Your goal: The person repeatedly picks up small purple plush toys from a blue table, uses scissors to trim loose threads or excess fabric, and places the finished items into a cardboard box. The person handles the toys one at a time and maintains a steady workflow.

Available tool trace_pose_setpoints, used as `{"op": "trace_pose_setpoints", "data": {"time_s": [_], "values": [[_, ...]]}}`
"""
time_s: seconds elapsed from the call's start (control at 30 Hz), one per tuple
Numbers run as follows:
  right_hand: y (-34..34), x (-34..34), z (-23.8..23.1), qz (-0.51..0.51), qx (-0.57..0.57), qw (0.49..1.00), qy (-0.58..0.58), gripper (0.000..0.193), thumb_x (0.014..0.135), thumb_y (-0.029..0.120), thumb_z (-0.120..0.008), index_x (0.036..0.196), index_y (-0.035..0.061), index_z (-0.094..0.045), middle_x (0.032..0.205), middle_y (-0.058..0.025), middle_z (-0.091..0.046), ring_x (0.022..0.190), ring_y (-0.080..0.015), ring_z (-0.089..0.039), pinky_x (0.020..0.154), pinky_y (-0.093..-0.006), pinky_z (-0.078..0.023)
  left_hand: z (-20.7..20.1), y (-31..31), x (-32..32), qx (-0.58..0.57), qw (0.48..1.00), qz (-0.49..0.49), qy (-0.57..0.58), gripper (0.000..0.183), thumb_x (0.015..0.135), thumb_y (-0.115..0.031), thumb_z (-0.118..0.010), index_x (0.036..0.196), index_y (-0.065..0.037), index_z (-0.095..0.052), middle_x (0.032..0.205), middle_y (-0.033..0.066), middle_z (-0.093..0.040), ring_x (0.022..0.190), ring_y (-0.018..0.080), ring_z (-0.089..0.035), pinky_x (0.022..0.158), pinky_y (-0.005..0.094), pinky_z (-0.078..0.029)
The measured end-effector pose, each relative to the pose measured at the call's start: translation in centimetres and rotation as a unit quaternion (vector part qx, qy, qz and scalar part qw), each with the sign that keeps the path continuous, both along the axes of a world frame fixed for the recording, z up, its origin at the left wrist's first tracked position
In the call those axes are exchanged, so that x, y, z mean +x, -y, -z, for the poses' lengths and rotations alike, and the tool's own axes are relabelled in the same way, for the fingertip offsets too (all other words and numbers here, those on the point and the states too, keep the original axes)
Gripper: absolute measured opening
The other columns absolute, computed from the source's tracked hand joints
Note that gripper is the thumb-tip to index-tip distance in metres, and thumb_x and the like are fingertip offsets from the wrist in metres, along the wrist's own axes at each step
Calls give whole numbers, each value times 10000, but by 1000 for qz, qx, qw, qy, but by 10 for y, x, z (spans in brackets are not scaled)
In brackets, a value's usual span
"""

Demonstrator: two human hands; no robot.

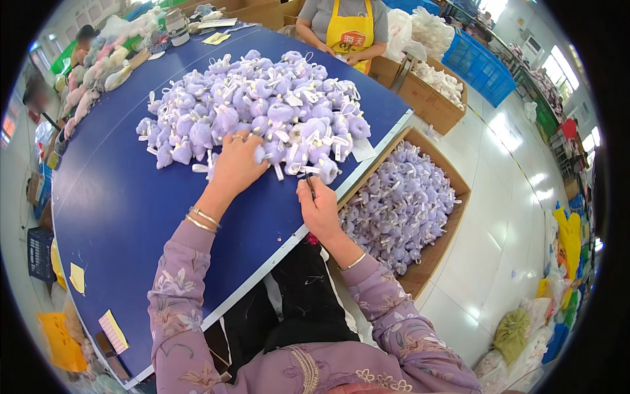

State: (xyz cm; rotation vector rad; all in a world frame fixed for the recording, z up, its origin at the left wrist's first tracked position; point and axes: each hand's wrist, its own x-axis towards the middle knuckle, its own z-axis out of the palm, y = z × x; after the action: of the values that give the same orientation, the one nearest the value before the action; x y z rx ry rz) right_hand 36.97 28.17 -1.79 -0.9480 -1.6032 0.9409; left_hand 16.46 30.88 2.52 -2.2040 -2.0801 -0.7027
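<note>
A heap of small lilac plush toys (226, 118) with white loops and tags lies on the blue table (138, 230). My left hand (237, 164) is at the heap's near edge, its fingers curled about one small lilac plush piece (260, 155). To its right, over the table's edge, my right hand (319, 209) is closed around a thin dark tool (310, 186); whether it is snips or tweezers I cannot make out. The tool's tip points at the plush toys on the near right of the heap.
Right of the table stands a cardboard box (459, 197) full of similar lilac pieces. Across the table is a person in a yellow apron (348, 33). Another carton (430, 98) and a blue crate (482, 65) stand behind. Paper slips (113, 330) lie at the left edge.
</note>
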Motion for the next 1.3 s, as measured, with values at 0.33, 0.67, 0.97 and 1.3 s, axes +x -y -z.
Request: {"op": "trace_pose_setpoints", "data": {"time_s": [0.33,0.67,0.97,1.3], "values": [[3,2,-6,21,6,1000,2,248,952,166,-549,808,-36,-554,661,-171,-589,575,-300,-580,549,-372,-421,-10,68,-16,-46,998,-37,-38,420,740,-232,-718,1135,-123,-627,1189,129,-558,1119,372,-500,934,449,-481],[-3,-3,5,54,38,998,4,301,955,220,-523,797,-30,-576,702,-204,-615,654,-372,-608,598,-418,-441,-16,134,-45,161,983,-68,59,409,727,-122,-719,1118,-76,-607,1158,138,-560,1139,342,-477,998,422,-406],[-2,14,6,-2,-36,999,34,307,975,266,-498,805,26,-587,659,-30,-556,533,-102,-474,491,-284,-371,-28,206,-69,138,895,-114,409,358,816,-132,-642,1158,-32,-609,1062,98,-622,888,146,-608,739,286,-512],[184,33,-15,-260,-261,916,-159,217,993,226,-527,918,33,-590,691,30,-516,467,-4,-331,416,-176,-269,-23,335,36,51,724,-32,687,341,862,-73,-568,1200,-24,-566,1029,71,-632,850,142,-645,645,263,-553]]}}
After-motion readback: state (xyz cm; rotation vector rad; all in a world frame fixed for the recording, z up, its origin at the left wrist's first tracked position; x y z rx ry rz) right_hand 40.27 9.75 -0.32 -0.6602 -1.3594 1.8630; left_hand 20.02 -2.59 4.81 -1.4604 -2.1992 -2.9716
